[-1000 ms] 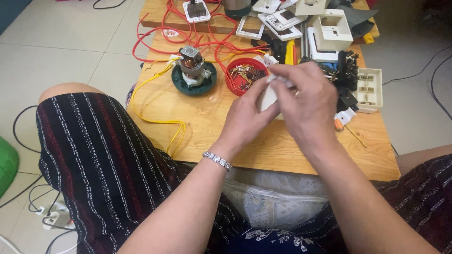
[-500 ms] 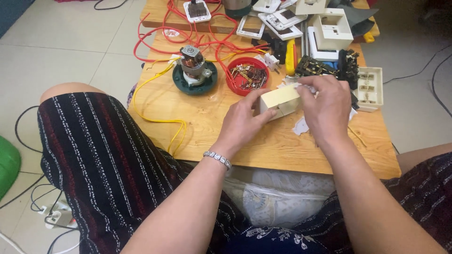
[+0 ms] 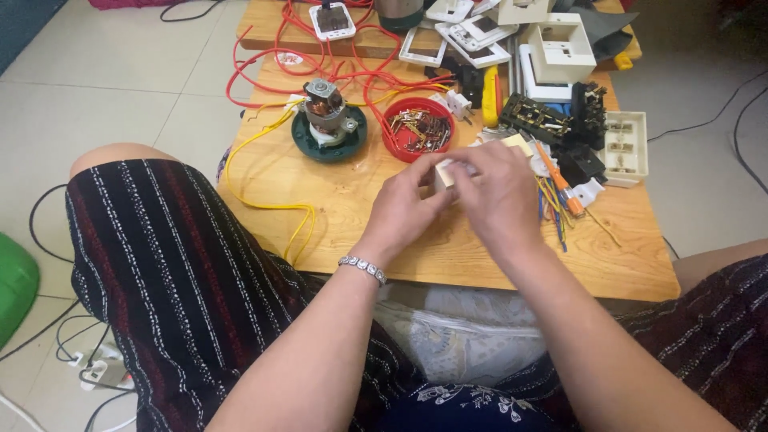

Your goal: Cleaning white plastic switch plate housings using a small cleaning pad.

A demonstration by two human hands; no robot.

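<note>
Low on the tiled floor, a wooden table (image 3: 344, 216) carries a small motor (image 3: 326, 112) and a red bowl of screws (image 3: 418, 130). Both hands, left (image 3: 408, 210) and right (image 3: 500, 196), close around a cream switch box (image 3: 448, 172), steadying it just above the tabletop.

Bare forearms — silver bracelet (image 3: 362, 269) on left wrist, dark striped trousers (image 3: 184, 272).

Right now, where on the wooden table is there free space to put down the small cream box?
Bare wood lies on the table's near edge, below both hands, and on the near right corner past the loose wire offcuts. A smaller patch sits between the yellow wire and the left hand. The far half, around the red bowl and motor, is crowded.
</note>
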